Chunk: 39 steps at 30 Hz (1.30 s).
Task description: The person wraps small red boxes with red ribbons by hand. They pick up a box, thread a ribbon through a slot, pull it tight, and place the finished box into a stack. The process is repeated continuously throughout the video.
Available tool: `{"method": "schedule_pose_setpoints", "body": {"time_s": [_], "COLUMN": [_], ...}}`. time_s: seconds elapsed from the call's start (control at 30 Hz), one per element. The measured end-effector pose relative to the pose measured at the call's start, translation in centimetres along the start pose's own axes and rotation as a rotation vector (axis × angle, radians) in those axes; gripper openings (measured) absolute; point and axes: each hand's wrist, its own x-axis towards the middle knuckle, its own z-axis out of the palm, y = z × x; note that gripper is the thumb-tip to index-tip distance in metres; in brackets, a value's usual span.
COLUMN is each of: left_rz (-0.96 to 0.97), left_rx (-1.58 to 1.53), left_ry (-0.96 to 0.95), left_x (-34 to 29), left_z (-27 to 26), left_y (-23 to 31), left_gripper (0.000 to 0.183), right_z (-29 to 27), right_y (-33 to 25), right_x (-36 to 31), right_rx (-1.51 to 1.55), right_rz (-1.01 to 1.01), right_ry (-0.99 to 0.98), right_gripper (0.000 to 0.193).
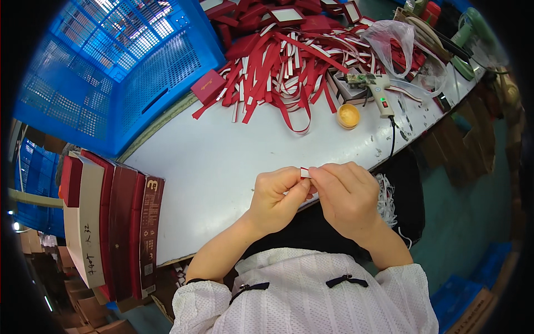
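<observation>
Close to my body, at the table's near edge, my left hand (273, 199) and my right hand (347, 196) meet with fingers pinched together. Between their fingertips is a small red-and-white strip (305, 173); only a short piece of it shows, and the fingers hide the rest. Its colours match the heap of red-and-white ribbon strips (278, 72) farther back on the white table (206, 183). One strip from that heap loops toward me. A small red box (208, 87) lies at the heap's left end.
A blue perforated crate (117, 106) stands at the left, above upright dark-red cartons (119, 222). Back right are a hot glue gun (381, 96) with a cable, a round tub of yellow paste (349, 116) and a clear plastic bag (392, 47). Red box parts (289, 15) pile up behind.
</observation>
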Motion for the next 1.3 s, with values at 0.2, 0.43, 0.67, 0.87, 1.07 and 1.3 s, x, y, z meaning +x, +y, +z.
{"method": "schedule_pose_setpoints", "body": {"time_s": [0.2,0.43,0.67,0.87,1.07,1.3], "left_rz": [0.279,-0.018,-0.001,0.062,-0.073,0.292], "left_rx": [0.527,-0.28,-0.935,-1.102,-0.357,-0.152], "left_ry": [-0.168,0.211,0.495,0.283,-0.065,-0.532], "left_x": [0.5,-3.3,-6.2,-6.7,-3.4,1.7], "left_z": [0.0,0.2,-6.8,-9.5,-3.7,-2.6], "left_y": [0.4,-4.1,-3.0,-0.6,2.5,2.3], "left_gripper": [0.012,0.012,0.014,0.012,0.015,0.02], "right_z": [-0.5,-1.0,-1.0,-2.0,-3.3,-3.7], "right_y": [0.7,6.6,18.1,20.7,4.0,-0.9], "right_x": [-1.4,-10.3,-29.1,-35.7,-8.1,-2.6], "right_rx": [0.042,1.757,0.919,-0.27,0.143,0.314], "right_rz": [0.036,1.304,1.855,1.532,0.62,0.18], "right_ry": [-0.061,0.776,1.217,0.035,-0.026,-0.015], "right_gripper": [0.015,0.011,0.026,0.04,0.031,0.017]}}
